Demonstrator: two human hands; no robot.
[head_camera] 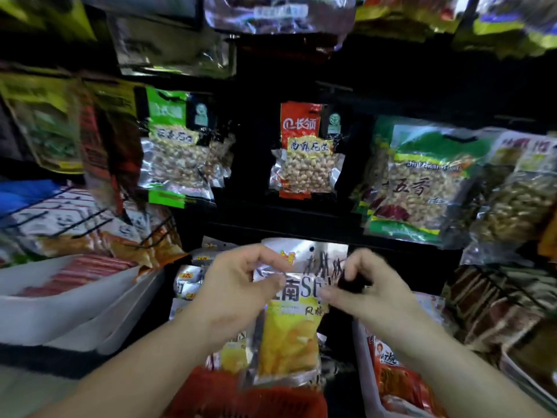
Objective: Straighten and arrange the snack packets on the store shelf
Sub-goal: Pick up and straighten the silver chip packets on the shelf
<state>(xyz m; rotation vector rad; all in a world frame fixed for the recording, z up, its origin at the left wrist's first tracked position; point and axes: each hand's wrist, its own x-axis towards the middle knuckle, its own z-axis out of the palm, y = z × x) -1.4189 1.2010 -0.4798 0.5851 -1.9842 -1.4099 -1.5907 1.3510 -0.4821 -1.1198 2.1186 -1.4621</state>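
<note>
A silver and yellow snack packet [289,336] hangs upright in front of me, low in the middle of the head view. My left hand [238,285] pinches its top edge on the left. My right hand [364,282] pinches the same top edge on the right, fingers curled over it. More silver packets [188,279] of the same kind sit behind and to the left of it. A second yellow packet [235,354] shows under my left wrist.
Peanut packets hang above: a green one [171,152], a red one [304,149] and a large green one [422,179]. White bins [60,306] stand at left. A red basket [250,399] is below. A bin of red packets [391,372] is at right. Wire racks flank both sides.
</note>
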